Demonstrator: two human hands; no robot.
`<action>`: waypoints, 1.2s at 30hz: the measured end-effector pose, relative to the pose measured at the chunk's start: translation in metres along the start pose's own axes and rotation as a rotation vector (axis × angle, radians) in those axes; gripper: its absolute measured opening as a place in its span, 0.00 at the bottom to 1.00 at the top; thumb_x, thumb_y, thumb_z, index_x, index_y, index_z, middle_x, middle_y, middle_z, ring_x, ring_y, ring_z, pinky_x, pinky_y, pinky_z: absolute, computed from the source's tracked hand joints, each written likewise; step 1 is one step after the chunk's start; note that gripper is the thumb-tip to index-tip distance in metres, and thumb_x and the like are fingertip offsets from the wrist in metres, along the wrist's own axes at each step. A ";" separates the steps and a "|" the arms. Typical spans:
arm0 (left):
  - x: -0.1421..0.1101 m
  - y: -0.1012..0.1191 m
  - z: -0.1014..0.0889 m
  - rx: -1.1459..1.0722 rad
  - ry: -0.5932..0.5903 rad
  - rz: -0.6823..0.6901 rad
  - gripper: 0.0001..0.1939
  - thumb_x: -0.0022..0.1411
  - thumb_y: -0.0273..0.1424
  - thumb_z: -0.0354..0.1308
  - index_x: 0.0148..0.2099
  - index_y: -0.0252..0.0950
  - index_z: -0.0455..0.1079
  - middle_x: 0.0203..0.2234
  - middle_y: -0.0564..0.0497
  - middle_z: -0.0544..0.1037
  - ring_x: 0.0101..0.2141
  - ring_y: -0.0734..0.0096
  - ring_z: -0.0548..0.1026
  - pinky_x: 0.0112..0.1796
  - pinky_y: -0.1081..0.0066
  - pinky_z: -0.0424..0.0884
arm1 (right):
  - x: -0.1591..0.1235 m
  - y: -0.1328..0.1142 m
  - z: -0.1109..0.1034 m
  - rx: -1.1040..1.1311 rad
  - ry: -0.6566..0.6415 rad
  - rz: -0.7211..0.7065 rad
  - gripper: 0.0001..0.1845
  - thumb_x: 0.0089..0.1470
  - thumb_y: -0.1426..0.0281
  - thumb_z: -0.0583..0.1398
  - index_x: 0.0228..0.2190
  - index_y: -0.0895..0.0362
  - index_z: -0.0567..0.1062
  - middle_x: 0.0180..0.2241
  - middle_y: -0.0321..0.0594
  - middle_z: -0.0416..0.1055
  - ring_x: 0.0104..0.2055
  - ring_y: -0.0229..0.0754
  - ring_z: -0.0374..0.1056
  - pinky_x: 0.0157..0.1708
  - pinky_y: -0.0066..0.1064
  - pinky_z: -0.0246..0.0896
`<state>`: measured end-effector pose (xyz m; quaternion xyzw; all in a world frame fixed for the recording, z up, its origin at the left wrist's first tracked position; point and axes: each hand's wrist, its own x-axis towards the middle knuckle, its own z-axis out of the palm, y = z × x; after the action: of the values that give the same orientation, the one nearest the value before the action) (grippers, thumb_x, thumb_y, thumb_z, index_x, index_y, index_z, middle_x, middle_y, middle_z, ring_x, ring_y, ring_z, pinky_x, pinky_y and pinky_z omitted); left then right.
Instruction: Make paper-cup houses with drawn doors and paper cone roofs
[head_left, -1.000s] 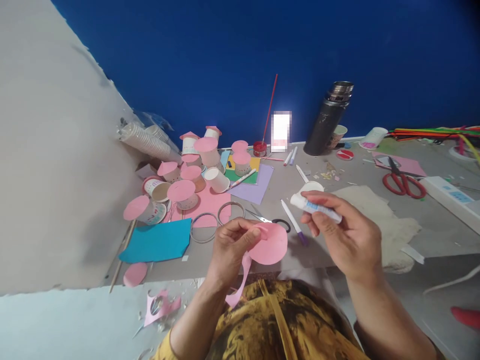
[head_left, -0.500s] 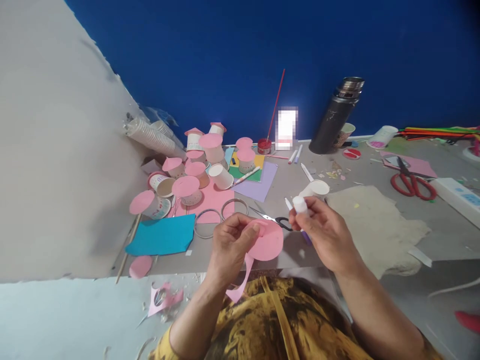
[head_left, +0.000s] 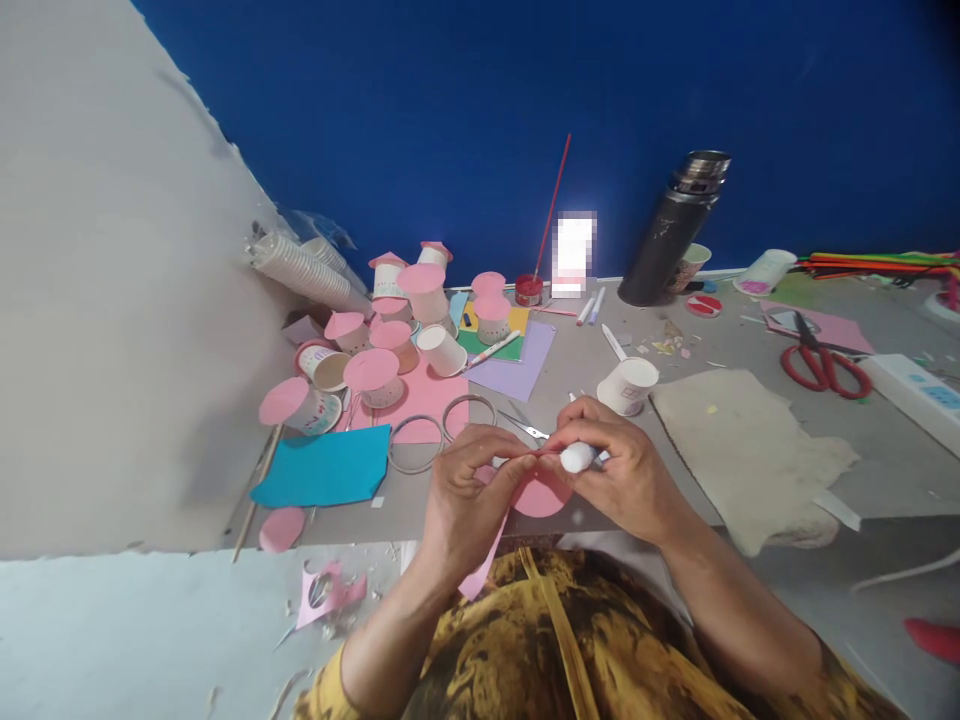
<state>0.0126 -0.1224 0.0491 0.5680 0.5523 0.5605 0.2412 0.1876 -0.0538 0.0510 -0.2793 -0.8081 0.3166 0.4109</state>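
My left hand [head_left: 474, 490] is closed on the left upper edge of a pink paper circle [head_left: 543, 497], its thumb pressed on the paper. A narrow pink paper strip [head_left: 484, 570] hangs below that hand. My right hand [head_left: 622, 472] holds a small white tube [head_left: 577, 458] with a rounded end turned toward the circle. Its thumb and fingertips also meet the circle's top edge, close to the left fingertips. Just behind the hands lie scissors [head_left: 531, 431], partly covered by the right hand. A white paper cup [head_left: 630, 387] stands beyond the right hand.
Paper cups with pink disc tops [head_left: 373, 370] crowd the left rear. Two tape rings [head_left: 415, 445] and a blue sheet [head_left: 322, 468] lie left. A dark flask [head_left: 671, 235] stands behind. To the right are a grey cloth [head_left: 750, 450], red-handled scissors [head_left: 825, 370] and a power strip [head_left: 911, 395].
My right hand has moved left and down with the white tube, and its fingers now meet the pink circle's edge beside the left hand. The white cup behind it shows more fully.
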 end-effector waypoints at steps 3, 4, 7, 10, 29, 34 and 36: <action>0.000 0.002 -0.001 -0.005 -0.015 -0.011 0.05 0.61 0.29 0.67 0.32 0.40 0.81 0.29 0.50 0.83 0.35 0.67 0.79 0.38 0.69 0.72 | -0.001 0.000 -0.002 0.025 0.019 -0.008 0.04 0.59 0.75 0.65 0.33 0.53 0.79 0.33 0.36 0.69 0.34 0.38 0.68 0.34 0.29 0.63; 0.001 0.002 -0.001 -0.010 -0.021 -0.025 0.05 0.61 0.29 0.67 0.31 0.40 0.81 0.29 0.51 0.83 0.34 0.67 0.79 0.37 0.69 0.72 | -0.001 0.000 -0.003 0.032 0.024 -0.010 0.04 0.59 0.74 0.65 0.33 0.53 0.79 0.32 0.36 0.69 0.34 0.38 0.68 0.34 0.29 0.63; 0.001 0.003 0.000 -0.039 -0.032 -0.088 0.06 0.60 0.28 0.67 0.30 0.39 0.80 0.28 0.52 0.82 0.33 0.68 0.78 0.36 0.70 0.71 | -0.001 0.000 -0.005 0.067 0.028 -0.003 0.02 0.59 0.72 0.65 0.33 0.53 0.79 0.32 0.36 0.69 0.34 0.38 0.69 0.34 0.29 0.64; 0.001 0.001 0.000 -0.061 -0.018 -0.121 0.07 0.60 0.28 0.66 0.29 0.39 0.78 0.28 0.52 0.81 0.32 0.69 0.77 0.35 0.70 0.71 | -0.001 0.000 -0.008 0.093 0.047 0.049 0.04 0.60 0.70 0.65 0.38 0.53 0.80 0.36 0.38 0.71 0.37 0.40 0.71 0.36 0.30 0.66; 0.004 0.005 0.004 0.166 -0.069 0.100 0.11 0.57 0.18 0.58 0.34 0.39 0.77 0.30 0.51 0.82 0.34 0.66 0.78 0.38 0.66 0.71 | -0.004 -0.004 -0.004 -0.058 0.130 -0.216 0.07 0.58 0.77 0.66 0.39 0.56 0.80 0.35 0.41 0.70 0.35 0.40 0.70 0.32 0.30 0.67; 0.003 0.008 0.003 0.110 -0.084 0.047 0.10 0.56 0.19 0.59 0.32 0.39 0.77 0.29 0.51 0.82 0.33 0.67 0.78 0.36 0.68 0.71 | -0.004 -0.008 -0.006 -0.079 0.110 -0.210 0.05 0.58 0.75 0.65 0.37 0.54 0.80 0.34 0.40 0.71 0.33 0.41 0.71 0.30 0.31 0.67; 0.002 0.008 0.004 0.100 -0.086 0.046 0.10 0.56 0.19 0.59 0.32 0.39 0.77 0.28 0.51 0.81 0.33 0.67 0.78 0.35 0.68 0.71 | -0.004 -0.009 -0.006 -0.097 0.103 -0.209 0.05 0.58 0.75 0.66 0.37 0.54 0.81 0.34 0.41 0.71 0.33 0.41 0.71 0.30 0.31 0.67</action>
<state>0.0183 -0.1210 0.0560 0.6152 0.5557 0.5127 0.2231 0.1932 -0.0609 0.0585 -0.2287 -0.8250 0.2178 0.4686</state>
